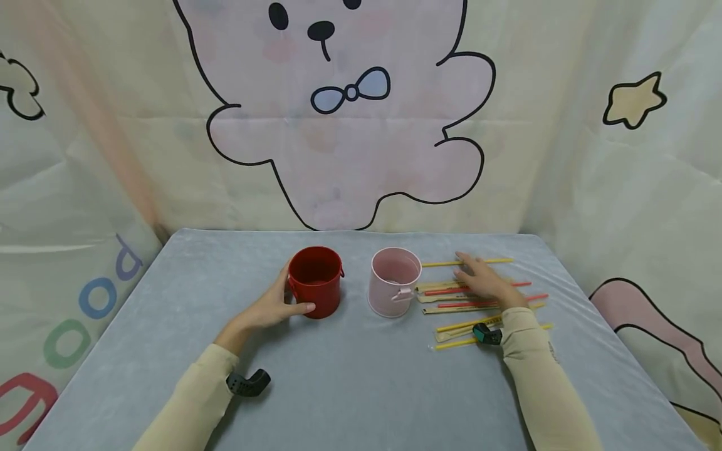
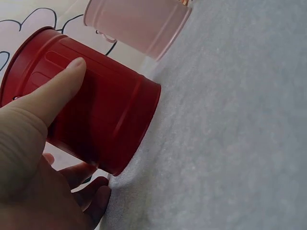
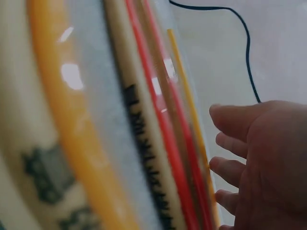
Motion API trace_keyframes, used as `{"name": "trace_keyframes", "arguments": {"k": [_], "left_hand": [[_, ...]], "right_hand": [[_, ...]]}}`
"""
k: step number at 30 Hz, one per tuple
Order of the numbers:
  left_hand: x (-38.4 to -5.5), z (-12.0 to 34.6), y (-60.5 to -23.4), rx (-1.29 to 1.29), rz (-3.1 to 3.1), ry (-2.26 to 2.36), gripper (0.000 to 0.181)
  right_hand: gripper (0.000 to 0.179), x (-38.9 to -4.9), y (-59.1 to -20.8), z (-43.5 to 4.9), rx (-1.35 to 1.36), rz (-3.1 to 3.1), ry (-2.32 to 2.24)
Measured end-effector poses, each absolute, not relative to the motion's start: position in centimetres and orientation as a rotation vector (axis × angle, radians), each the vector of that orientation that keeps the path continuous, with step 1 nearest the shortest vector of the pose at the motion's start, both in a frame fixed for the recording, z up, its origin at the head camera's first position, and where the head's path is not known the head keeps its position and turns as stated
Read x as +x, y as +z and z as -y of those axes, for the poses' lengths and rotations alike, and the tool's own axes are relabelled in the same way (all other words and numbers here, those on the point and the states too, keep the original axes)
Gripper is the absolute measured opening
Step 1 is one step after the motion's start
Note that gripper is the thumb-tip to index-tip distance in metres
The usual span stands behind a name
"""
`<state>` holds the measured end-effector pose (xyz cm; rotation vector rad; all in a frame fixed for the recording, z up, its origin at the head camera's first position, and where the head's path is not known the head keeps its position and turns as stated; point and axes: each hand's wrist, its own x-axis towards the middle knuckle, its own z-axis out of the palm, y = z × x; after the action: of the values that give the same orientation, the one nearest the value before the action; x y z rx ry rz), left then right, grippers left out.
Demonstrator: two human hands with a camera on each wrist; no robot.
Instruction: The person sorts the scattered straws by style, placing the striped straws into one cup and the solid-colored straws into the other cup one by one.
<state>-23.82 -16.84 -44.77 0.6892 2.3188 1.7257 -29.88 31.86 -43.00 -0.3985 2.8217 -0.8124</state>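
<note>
My left hand (image 1: 275,309) holds a small red metal bucket (image 1: 323,299), which stands upright on the table. In the left wrist view its thumb (image 2: 60,91) lies along the bucket's side and the other fingers curve behind. Just right of it stands a pink bucket (image 1: 388,293) with a handle hanging at its front. My right hand (image 1: 481,278) reaches over a group of yellow straws (image 1: 440,264), red straws (image 1: 521,284) and wrapped chopsticks (image 1: 437,310). Its fingertips are right at the farthest yellow straw, loosely bent. Printed writing shows on a chopstick wrapper (image 3: 136,115) in the right wrist view.
A pale blue cloth covers the table (image 1: 350,388). Behind it hangs a curtain (image 1: 350,144) with a cartoon bear, and printed cloth walls stand at both sides. Black bands with small devices (image 1: 248,382) sit on both wrists.
</note>
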Motion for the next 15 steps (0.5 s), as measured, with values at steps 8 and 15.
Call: {"name": "trace_keyframes", "arguments": {"k": [8,15], "left_hand": [[-23.54,16.98,-44.69,0.604,-2.328,1.731,0.102],[-23.61,16.72,-44.47,0.544,-2.317,1.691,0.105]], "right_hand": [[0.055,-29.94,-42.99,-31.57,-0.317,-2.970,-0.582],[0.036,-29.78,-43.15,-31.84,-0.181,-3.055,-0.532]]}}
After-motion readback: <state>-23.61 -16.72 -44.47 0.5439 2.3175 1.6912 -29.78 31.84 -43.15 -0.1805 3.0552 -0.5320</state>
